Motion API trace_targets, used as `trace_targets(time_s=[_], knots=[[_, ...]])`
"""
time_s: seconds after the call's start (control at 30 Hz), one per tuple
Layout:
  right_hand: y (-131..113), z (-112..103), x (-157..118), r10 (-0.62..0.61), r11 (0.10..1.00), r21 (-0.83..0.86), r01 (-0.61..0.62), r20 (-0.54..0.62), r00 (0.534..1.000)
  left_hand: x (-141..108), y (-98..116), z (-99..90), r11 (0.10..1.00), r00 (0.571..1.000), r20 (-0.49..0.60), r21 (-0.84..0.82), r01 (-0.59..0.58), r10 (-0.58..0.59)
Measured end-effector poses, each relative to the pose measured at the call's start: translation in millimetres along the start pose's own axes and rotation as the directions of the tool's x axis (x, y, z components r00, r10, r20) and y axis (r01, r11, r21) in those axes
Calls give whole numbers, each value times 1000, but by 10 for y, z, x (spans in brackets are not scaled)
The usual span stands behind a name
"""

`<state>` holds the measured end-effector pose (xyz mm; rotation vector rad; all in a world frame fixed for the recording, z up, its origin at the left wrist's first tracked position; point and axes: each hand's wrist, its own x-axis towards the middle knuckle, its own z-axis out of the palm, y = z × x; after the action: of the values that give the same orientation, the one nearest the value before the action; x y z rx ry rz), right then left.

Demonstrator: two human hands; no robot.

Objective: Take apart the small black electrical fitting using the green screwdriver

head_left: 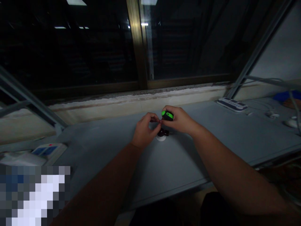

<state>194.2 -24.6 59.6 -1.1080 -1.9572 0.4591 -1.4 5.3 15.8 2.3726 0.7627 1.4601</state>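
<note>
Above the middle of the desk, my two hands meet at the fingertips. My right hand [177,119] is closed around a screwdriver [167,115] with a stubby black-and-green handle; its shaft is hidden by the fingers. My left hand [146,128] is closed in a pinch, thumb and forefinger meeting near the right fingertips. What it pinches is too small and dark to make out. Just below the fingers, a dark brown rounded piece [162,132] with a short side stub sits on a white round base [161,138] on the desk.
The grey desk [169,169] runs along a wall under a dark window. A white power strip [232,104] lies at the back right, with cables and a blue item [282,95] beyond. At left lies a white device with blue panels [48,150]. Metal frame posts slant at both sides.
</note>
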Motion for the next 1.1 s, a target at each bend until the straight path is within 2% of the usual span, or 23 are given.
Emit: trace_targets(time_s=[0.5,1.1], knots=[[-1,12,-6,0,1000,-22,0,-8,1000,3,1,23,1000,1000,25,11,7,-7],[-14,11,-3,-26,998,-61,26,12,1000,6,-44,-4,1000,994,108,9,1,-2]])
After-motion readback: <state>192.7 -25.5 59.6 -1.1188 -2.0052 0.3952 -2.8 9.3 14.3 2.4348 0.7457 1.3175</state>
